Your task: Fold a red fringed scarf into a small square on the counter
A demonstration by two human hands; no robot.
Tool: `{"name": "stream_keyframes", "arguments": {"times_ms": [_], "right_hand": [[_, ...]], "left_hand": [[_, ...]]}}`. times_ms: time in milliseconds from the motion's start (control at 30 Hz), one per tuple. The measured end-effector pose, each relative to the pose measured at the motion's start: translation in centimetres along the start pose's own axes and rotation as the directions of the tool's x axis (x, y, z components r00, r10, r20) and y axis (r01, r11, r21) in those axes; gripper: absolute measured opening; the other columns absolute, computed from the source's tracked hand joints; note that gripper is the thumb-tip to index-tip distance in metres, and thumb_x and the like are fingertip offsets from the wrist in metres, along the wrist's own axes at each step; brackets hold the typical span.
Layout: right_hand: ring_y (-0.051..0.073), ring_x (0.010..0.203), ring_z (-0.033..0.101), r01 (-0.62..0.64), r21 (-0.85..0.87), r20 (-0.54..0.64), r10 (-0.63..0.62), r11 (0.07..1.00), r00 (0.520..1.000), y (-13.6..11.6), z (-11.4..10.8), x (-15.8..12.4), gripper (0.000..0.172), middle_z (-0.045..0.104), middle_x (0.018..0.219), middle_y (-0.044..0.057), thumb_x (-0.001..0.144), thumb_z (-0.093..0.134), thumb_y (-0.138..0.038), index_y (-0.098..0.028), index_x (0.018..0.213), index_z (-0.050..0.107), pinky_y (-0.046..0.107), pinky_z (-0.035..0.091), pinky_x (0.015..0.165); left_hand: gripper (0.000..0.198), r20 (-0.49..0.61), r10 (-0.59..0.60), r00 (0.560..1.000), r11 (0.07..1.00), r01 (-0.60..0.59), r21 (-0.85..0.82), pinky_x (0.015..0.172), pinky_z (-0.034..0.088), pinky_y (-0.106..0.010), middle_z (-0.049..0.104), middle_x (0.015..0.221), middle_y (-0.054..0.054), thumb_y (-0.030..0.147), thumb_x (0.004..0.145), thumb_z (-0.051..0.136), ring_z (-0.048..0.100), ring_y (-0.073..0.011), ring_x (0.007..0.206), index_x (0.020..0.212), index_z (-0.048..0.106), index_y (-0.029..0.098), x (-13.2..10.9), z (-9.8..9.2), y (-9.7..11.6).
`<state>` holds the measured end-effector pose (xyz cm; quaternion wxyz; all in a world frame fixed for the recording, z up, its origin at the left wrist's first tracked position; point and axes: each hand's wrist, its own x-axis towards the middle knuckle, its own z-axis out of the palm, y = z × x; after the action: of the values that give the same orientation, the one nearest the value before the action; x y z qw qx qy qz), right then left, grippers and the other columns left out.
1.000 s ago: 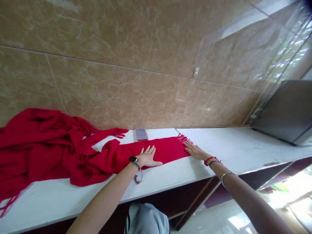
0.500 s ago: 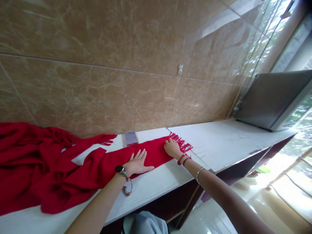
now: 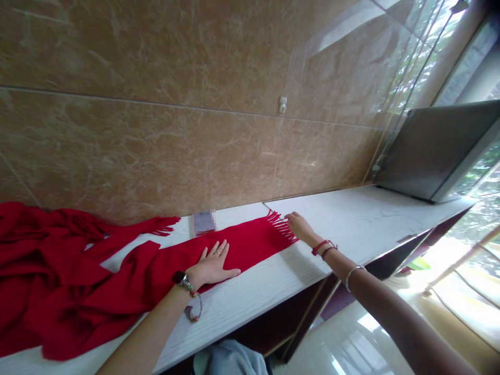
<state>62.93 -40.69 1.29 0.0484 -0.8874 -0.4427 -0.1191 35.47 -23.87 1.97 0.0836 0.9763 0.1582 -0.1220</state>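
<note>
A red scarf (image 3: 250,242) lies along the white counter, its right part spread flat and its left part heaped in loose folds. My left hand (image 3: 213,264) rests palm down on the flat part, fingers spread and thumb pointing right. At the scarf's right end, my right hand (image 3: 301,228) is at the tips of the fringe (image 3: 282,225), with fingers bent and drawn together on the strands; the fingertips are partly hidden. The fringe strands lie mostly straight.
A small blurred card-like item (image 3: 203,223) lies behind the scarf against the tiled wall (image 3: 156,146). On the counter (image 3: 336,219), a grey metal box-like object (image 3: 433,151) stands at the far right. A small white figure (image 3: 283,104) is on the wall.
My right hand has moved right, from the scarf's flat cloth to the fringe tips. The fringe is straighter. My left hand stays pressed on the scarf; the view has shifted slightly.
</note>
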Motion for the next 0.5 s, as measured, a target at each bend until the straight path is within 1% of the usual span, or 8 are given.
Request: {"name": "stream_keyframes", "arguments": {"times_ms": [33, 100, 167, 233, 300, 400, 467, 500], "right_hand": [[0.018, 0.096, 0.05, 0.046, 0.016, 0.012, -0.046, 0.999, 0.999, -1.1, 0.5, -0.2, 0.035, 0.056, 0.107, 0.012, 0.086, 0.03, -0.013, -0.014, 0.111, 0.054, 0.029, 0.036, 0.086], [0.018, 0.096, 0.05, 0.133, 0.043, 0.04, -0.135, 0.99, 0.99, -3.1, 1.6, -0.6, 0.03, 0.057, 0.105, 0.011, 0.085, 0.035, -0.013, -0.014, 0.105, 0.057, 0.028, 0.037, 0.085], [0.021, 0.099, 0.049, 0.128, 0.042, 0.051, -0.131, 0.991, 0.99, -3.9, 2.3, -1.1, 0.026, 0.056, 0.105, 0.013, 0.084, 0.039, -0.015, -0.014, 0.102, 0.058, 0.031, 0.037, 0.084], [0.025, 0.101, 0.048, 0.056, 0.024, 0.046, -0.057, 0.998, 0.997, -3.0, 2.5, -1.4, 0.026, 0.055, 0.106, 0.015, 0.084, 0.04, -0.017, -0.014, 0.103, 0.057, 0.035, 0.037, 0.085], [0.027, 0.101, 0.048, -0.025, 0.008, 0.033, 0.025, 1.0, 0.999, -0.9, 2.0, -1.6, 0.026, 0.054, 0.104, 0.017, 0.085, 0.039, -0.017, -0.014, 0.104, 0.056, 0.038, 0.038, 0.084], [0.027, 0.099, 0.05, -0.104, -0.005, 0.008, 0.104, 0.995, 0.994, 2.2, 0.8, -1.1, 0.028, 0.055, 0.101, 0.017, 0.085, 0.036, -0.015, -0.014, 0.106, 0.055, 0.04, 0.04, 0.08], [0.027, 0.099, 0.05, -0.111, -0.003, -0.014, 0.111, 0.994, 0.994, 2.6, 0.2, -0.3, 0.032, 0.055, 0.103, 0.018, 0.086, 0.032, -0.014, -0.011, 0.11, 0.053, 0.041, 0.041, 0.079], [0.026, 0.1, 0.05, -0.086, 0.004, -0.021, 0.086, 0.996, 0.996, 2.1, 0.2, 0.2, 0.033, 0.054, 0.105, 0.019, 0.087, 0.03, -0.014, -0.01, 0.111, 0.052, 0.04, 0.041, 0.08]], "left_hand": [[0.096, 0.001, -0.003, 1.0, 1.0, 0.003, 0.001, 0.103, 0.009, -0.05, -0.004, 0.144, -0.012, 0.076, 0.071, 0.021, -0.002, -0.0289, 0.133, 0.14, 0.005, 0.011, 0.0, 0.0, 0.0], [0.096, 0.0, -0.011, 1.0, 1.0, 0.011, 0.002, 0.103, 0.008, -0.05, -0.004, 0.145, -0.012, 0.076, 0.072, 0.021, -0.002, -0.0284, 0.133, 0.14, 0.005, 0.01, 0.0, -0.1, 0.1], [0.096, 0.0, -0.014, 1.0, 1.0, 0.014, 0.001, 0.104, 0.008, -0.049, -0.004, 0.145, -0.012, 0.075, 0.072, 0.021, -0.003, -0.0278, 0.133, 0.14, 0.005, 0.01, -0.1, -0.1, 0.2], [0.095, 0.001, -0.015, 1.0, 1.0, 0.015, -0.001, 0.104, 0.007, -0.048, -0.004, 0.145, -0.012, 0.075, 0.073, 0.021, -0.003, -0.0277, 0.133, 0.14, 0.004, 0.01, -0.1, -0.1, 0.2], [0.096, 0.002, -0.017, 1.0, 1.0, 0.017, -0.004, 0.104, 0.007, -0.048, -0.004, 0.145, -0.011, 0.076, 0.072, 0.021, -0.004, -0.028, 0.133, 0.14, 0.004, 0.011, -0.1, -0.1, 0.2], [0.096, 0.003, -0.021, 1.0, 1.0, 0.021, -0.013, 0.104, 0.007, -0.049, -0.004, 0.145, -0.011, 0.076, 0.072, 0.022, -0.004, -0.0286, 0.132, 0.14, 0.004, 0.011, -0.1, -0.1, 0.2], [0.096, 0.003, -0.016, 1.0, 1.0, 0.016, -0.022, 0.104, 0.008, -0.05, -0.004, 0.145, -0.011, 0.075, 0.072, 0.023, -0.005, -0.0288, 0.132, 0.14, 0.005, 0.011, -0.2, -0.1, 0.2], [0.096, 0.004, -0.013, 1.0, 1.0, 0.013, -0.027, 0.104, 0.008, -0.05, -0.004, 0.145, -0.011, 0.075, 0.072, 0.023, -0.005, -0.0287, 0.132, 0.14, 0.005, 0.01, -0.2, -0.1, 0.2]]}}
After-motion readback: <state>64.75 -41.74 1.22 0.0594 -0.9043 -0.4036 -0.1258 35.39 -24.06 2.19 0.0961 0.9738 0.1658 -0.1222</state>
